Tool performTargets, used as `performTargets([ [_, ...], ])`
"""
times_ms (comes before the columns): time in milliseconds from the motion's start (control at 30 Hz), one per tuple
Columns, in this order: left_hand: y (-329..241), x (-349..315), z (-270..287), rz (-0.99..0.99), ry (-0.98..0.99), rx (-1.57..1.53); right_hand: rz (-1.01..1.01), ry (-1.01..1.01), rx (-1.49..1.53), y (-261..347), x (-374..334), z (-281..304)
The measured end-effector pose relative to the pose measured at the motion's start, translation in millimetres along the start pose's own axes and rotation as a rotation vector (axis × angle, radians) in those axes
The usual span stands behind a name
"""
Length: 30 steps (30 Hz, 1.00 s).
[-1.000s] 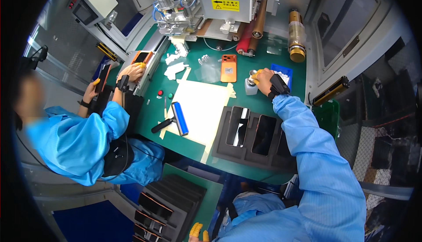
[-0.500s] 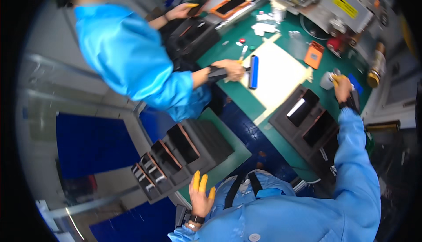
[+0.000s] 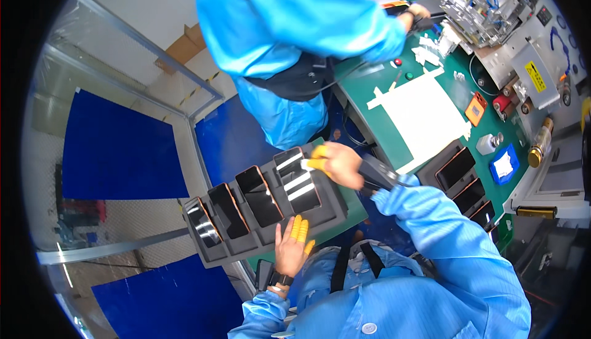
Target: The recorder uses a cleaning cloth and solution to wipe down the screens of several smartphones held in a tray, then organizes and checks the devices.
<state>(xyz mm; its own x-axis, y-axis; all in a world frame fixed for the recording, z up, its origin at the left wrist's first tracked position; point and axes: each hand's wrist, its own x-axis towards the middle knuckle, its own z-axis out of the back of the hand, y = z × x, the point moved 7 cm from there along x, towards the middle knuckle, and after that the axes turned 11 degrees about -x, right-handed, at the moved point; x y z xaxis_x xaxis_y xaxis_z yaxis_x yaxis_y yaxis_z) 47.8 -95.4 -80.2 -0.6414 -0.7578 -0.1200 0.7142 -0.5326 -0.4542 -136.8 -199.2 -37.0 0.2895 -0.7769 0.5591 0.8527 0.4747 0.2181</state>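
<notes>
My right hand (image 3: 340,165), yellow covers on its fingertips, pinches a small white wad (image 3: 306,165) against the glossy black screen of a phone (image 3: 300,182). That phone rests at the right end of a dark grey foam tray (image 3: 329,211). My left hand (image 3: 291,251) is open by the tray's near edge, its fingers stretched towards the phone and several of them in yellow covers. Other orange-edged phones lie in the slots further left, among them one in the middle (image 3: 259,195), a second (image 3: 228,211) and a leftmost one (image 3: 204,222).
A co-worker in blue (image 3: 289,37) stands beyond the tray, reaching over the green bench (image 3: 389,131). The bench bears a white sheet (image 3: 425,117), an orange phone case (image 3: 476,109), a clear bottle (image 3: 488,144), a blue dish (image 3: 505,165) and a second tray of phones (image 3: 431,170).
My right hand has left the bottle on the right and come to the tray's right-hand phone with the white wad. My left hand is nearer the tray. The co-worker has moved, the blue roller no longer showing.
</notes>
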Motion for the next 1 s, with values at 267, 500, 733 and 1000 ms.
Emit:
performTargets([
  [267, 15.6, 1.1, -8.6, -0.104, -0.085, -0.075, 0.233, 0.213, 0.064, 26.9, 64.5, -83.1],
  [500, 19.9, 1.1, -12.8, -0.106, -0.115, -0.099, 0.372, 0.33, 0.035, 36.9, 66.5, -89.8],
  [733, 21.4, 6.6, -14.0, -0.115, -0.046, -0.087, -0.104, 0.5, 0.271, -29.3, 38.7, -99.0],
  [1000, 24.0, 5.7, -16.9, -0.174, -0.043, -0.097, -0.1, 0.481, 0.181, 37.6, -26.7, -67.7],
])
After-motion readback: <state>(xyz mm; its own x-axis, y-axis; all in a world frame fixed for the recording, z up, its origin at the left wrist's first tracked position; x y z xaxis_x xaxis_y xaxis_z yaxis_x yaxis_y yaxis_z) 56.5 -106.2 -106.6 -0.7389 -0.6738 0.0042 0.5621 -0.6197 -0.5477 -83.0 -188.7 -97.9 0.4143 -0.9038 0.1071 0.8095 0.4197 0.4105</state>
